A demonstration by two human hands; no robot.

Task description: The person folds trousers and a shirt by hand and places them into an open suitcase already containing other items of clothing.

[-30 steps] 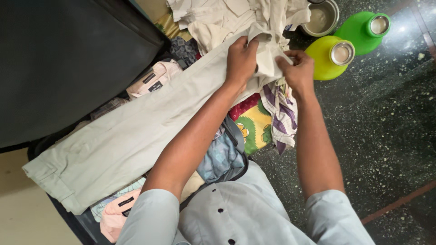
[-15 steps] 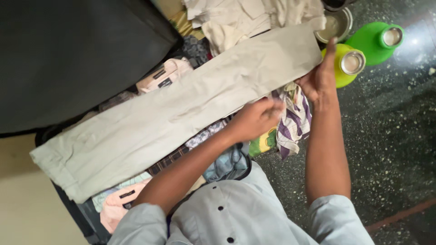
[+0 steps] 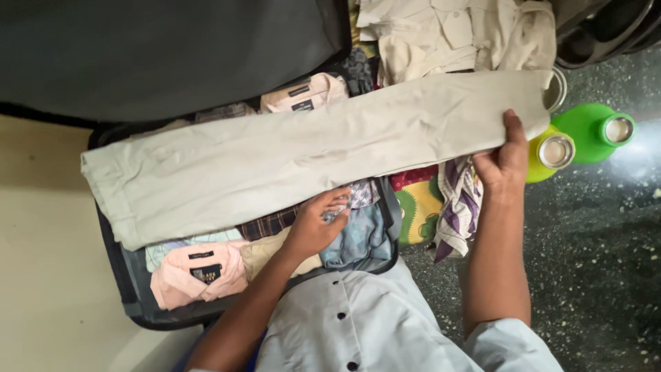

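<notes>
Head view, beige trousers [image 3: 296, 162] folded lengthwise across the open suitcase [image 3: 131, 296], right hand [image 3: 506, 162] gripping the leg end past the suitcase's right edge, left hand [image 3: 317, 224] resting open on clothes at the near edge, yellow-green bottle [image 3: 547, 155] beside the right hand.

Our left hand [image 3: 318, 224] reaches forward from a bent bare forearm, fingers curled and pressing down. Our right hand [image 3: 505, 160] stretches farther out on a straight arm, fingers extended, thumb tucked underneath, gripping.
</notes>
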